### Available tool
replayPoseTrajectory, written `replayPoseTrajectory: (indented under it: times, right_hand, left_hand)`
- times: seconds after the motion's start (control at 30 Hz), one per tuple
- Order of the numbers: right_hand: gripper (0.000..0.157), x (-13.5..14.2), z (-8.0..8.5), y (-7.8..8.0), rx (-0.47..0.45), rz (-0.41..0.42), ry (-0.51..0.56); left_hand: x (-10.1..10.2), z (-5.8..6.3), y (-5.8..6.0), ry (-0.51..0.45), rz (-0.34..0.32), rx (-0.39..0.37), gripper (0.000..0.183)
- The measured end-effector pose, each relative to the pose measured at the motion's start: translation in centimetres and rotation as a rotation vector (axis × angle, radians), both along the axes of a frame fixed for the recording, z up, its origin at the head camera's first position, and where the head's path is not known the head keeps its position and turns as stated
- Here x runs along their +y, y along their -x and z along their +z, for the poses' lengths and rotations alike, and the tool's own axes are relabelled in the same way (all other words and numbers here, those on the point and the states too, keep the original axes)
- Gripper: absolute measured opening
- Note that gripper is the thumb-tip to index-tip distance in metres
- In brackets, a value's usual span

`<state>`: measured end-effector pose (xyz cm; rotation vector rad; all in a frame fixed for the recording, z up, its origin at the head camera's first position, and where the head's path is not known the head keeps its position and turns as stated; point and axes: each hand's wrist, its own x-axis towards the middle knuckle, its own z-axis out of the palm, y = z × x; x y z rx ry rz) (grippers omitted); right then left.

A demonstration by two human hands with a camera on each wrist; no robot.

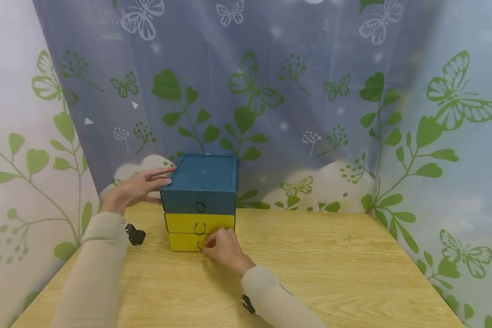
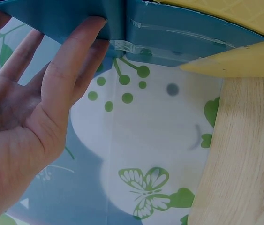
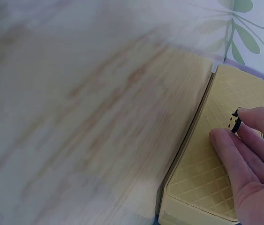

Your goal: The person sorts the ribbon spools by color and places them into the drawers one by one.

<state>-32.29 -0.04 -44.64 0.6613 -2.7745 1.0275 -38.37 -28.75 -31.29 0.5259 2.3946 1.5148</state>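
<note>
A small drawer cabinet point(image 1: 207, 173) with a blue top stands against the back of the table. Its front has a blue drawer point(image 1: 180, 201) above two yellow ones. My left hand point(image 1: 141, 187) rests on the cabinet's left side, fingers spread and mostly straight; the left wrist view shows fingertips touching the blue wall point(image 2: 178, 35). At the lowest yellow drawer point(image 1: 183, 242), my right hand point(image 1: 225, 249) pinches the dark ring pull point(image 3: 236, 123) between thumb and fingers. The middle yellow drawer point(image 1: 180, 223) has its own ring pull and looks closed.
The wooden table point(image 1: 332, 259) extends to the right and front of the cabinet. A patterned curtain point(image 1: 303, 105) with butterflies and leaves hangs behind and at both sides. Dark camera mounts point(image 1: 135, 234) sit on both sleeves.
</note>
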Motion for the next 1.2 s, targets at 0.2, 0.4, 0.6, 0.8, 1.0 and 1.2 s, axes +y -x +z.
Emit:
replayPoseTrajectory:
  times: [0.2, 0.4, 0.6, 0.8, 1.0, 1.2]
  right_hand:
    - [0.011, 0.23, 0.03, -0.09, 0.005, 0.006, -0.002]
    - [0.011, 0.35, 0.06, -0.15, 0.004, 0.011, -0.004]
    - [0.009, 0.45, 0.13, -0.07, 0.014, 0.009, -0.01]
    - [0.008, 0.4, 0.07, 0.14, 0.024, 0.022, -0.007]
    - [0.007, 0.34, -0.44, 0.16, 0.024, 0.042, -0.007]
    - [0.007, 0.36, -0.51, 0.19, 0.034, 0.046, -0.015]
  left_hand:
    - [0.21, -0.02, 0.16, -0.001, 0.005, -0.006, 0.074]
    - [0.33, -0.03, 0.19, -0.001, 0.004, -0.012, 0.074]
    - [0.39, -0.02, 0.37, 0.002, 0.015, -0.011, 0.074]
    - [0.27, 0.03, 0.32, 0.003, 0.012, -0.003, 0.075]
    - [-0.08, -0.21, 0.07, 0.001, 0.005, -0.001, 0.072]
    - [-0.11, -0.29, -0.02, -0.002, 0.003, -0.005, 0.073]
